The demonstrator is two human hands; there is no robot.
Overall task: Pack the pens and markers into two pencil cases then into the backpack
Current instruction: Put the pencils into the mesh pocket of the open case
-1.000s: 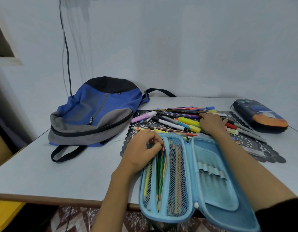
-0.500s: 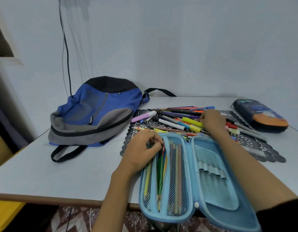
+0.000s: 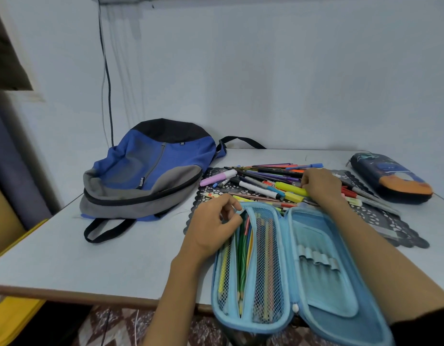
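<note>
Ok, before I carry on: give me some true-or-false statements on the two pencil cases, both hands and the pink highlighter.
1. The light blue zip pencil case lies open, pencils behind its mesh. True.
2. The dark blue and orange pencil case lies open. False: it is closed.
3. The right hand is on the pile of pens and markers. True.
4. The left hand rests on the blue, grey and black backpack. False: it pinches the light blue case's mesh divider; the backpack lies apart.
5. The pink highlighter is inside the light blue case. False: it lies on the black lace mat, at the pile's left end.
</note>
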